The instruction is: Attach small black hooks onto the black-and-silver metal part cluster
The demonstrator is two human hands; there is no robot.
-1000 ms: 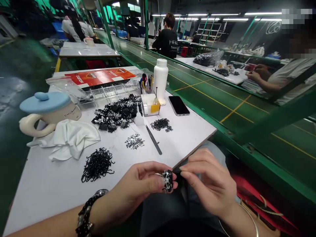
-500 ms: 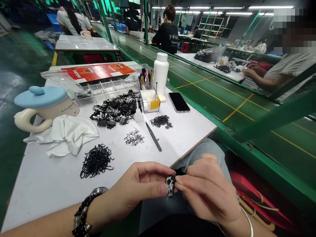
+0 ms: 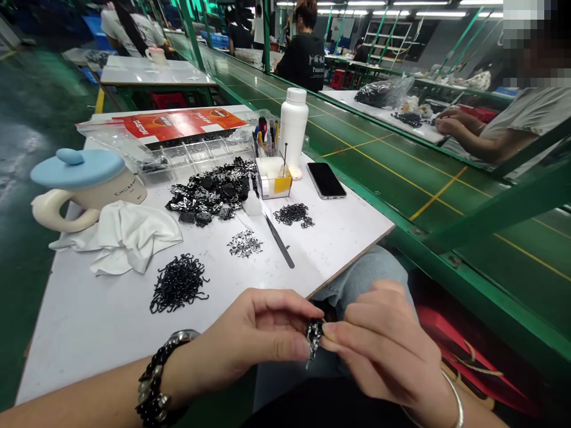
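1 black-and-silver piece sits between the 2 hands; both touch it

L forearm angled across near side of bench; L hand by bench edge, thumb opp. bent fingers, pinching. R hand off bench, above lap, fingers curled & pinched, tips right by L's.

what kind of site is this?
Looks like a factory assembly line: a long green conveyor-like surface runs past the white workbench, small black hooked parts lie heaped on the bench, and other people sit at similar tables.
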